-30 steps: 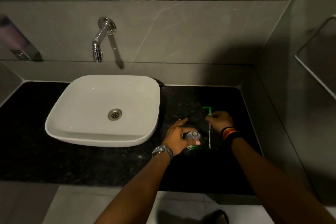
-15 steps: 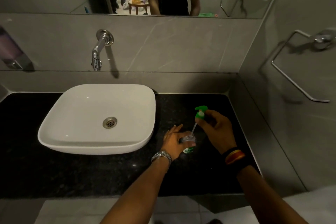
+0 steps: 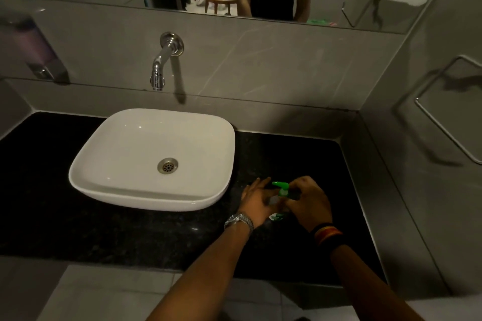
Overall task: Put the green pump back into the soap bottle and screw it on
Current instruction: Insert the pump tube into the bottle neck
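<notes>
The green pump sits on top of the small soap bottle, which stands on the black counter to the right of the sink. Its nozzle points left and its tube is hidden. My right hand is closed around the pump's collar from the right. My left hand, with a metal watch on the wrist, wraps the bottle from the left. The hands cover most of the bottle; only a bit of its green and white label shows below them.
A white basin takes the counter's left half, under a chrome wall tap. A grey side wall with a metal towel rail closes off the right. A wall soap dispenser hangs at far left. The counter's front edge runs below my wrists.
My right hand lifted the pump from beside the bottle and lowered it, so the tube went down into the bottle's neck. The pump head now rests on the bottle. The left hand stayed on the bottle.
</notes>
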`<state>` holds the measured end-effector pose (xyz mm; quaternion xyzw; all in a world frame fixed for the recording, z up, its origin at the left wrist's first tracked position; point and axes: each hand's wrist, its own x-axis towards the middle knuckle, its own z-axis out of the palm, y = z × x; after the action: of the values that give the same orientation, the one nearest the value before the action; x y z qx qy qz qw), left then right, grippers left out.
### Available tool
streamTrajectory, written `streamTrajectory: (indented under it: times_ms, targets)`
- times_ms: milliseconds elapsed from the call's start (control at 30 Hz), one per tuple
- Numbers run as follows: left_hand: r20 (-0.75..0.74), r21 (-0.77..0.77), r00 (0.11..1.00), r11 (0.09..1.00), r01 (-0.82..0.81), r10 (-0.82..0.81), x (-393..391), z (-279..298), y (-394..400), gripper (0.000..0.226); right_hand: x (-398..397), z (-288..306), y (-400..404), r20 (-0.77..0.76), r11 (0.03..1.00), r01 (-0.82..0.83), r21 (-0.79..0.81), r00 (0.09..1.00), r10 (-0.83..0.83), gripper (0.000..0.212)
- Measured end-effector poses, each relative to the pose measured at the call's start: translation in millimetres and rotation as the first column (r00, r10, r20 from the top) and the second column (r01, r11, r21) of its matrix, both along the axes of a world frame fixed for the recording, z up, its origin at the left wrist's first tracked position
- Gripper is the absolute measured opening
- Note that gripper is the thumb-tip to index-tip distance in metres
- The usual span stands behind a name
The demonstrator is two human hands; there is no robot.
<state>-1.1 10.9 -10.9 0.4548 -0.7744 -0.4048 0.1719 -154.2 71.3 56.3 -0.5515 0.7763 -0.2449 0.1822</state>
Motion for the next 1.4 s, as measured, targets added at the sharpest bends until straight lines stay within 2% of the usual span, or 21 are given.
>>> streamTrajectory:
  times_ms: [100,333,500,633,767,833,933,1000,1100,1267,1400]
  targets:
    - [-0.013,0.001,1.000,1.000,-0.002,0.002,0,-2,0,0.052,1,-8,1,-0.027,0.999,0.036,0.039,0.999,-0.035,0.024]
    - [0.002,-0.012,0.999,0.999,-0.039,0.039,-2,1,2,0.042,12,-7,-2,-0.042,0.986,0.155,0.056,0.987,-0.153,0.043]
    - [-0.014,0.025,1.000,1.000,-0.010,0.011,0,4,1,0.058,2,-10,0,-0.039,0.998,0.062,0.026,0.997,-0.061,0.038]
    - [0.003,0.007,1.000,1.000,-0.006,0.006,0,5,1,0.052,-2,-9,-4,-0.051,0.999,-0.046,0.027,0.998,0.047,0.032]
    - [0.008,0.005,1.000,1.000,-0.017,0.017,-1,5,2,0.048,2,-8,-4,-0.093,0.999,0.037,0.040,0.995,-0.033,0.042]
    - [0.032,-0.011,0.999,1.000,-0.015,0.016,-2,6,2,0.047,5,-9,-4,-0.064,0.995,0.088,0.044,0.994,-0.085,0.048]
    - [0.060,-0.021,0.998,1.000,-0.003,0.004,-1,5,1,0.048,0,-16,-2,0.076,0.999,0.020,0.047,0.997,-0.023,0.061]
    - [0.031,0.006,1.000,1.000,-0.004,0.004,-1,4,1,0.051,-8,-20,0,0.190,0.999,-0.049,0.002,0.981,0.048,0.050]
    - [0.010,0.030,1.000,1.000,0.000,-0.001,-2,3,2,0.056,-11,-24,2,0.205,0.997,-0.041,-0.059,0.977,0.052,0.026]
    - [0.012,0.008,1.000,1.000,-0.011,0.011,-2,0,0,0.056,-5,-24,-3,0.194,0.994,0.100,-0.036,0.977,-0.092,0.052]
    - [0.014,0.017,1.000,1.000,-0.007,0.007,-2,1,1,0.059,-14,-31,1,0.441,0.998,0.004,-0.057,0.897,0.022,0.039]
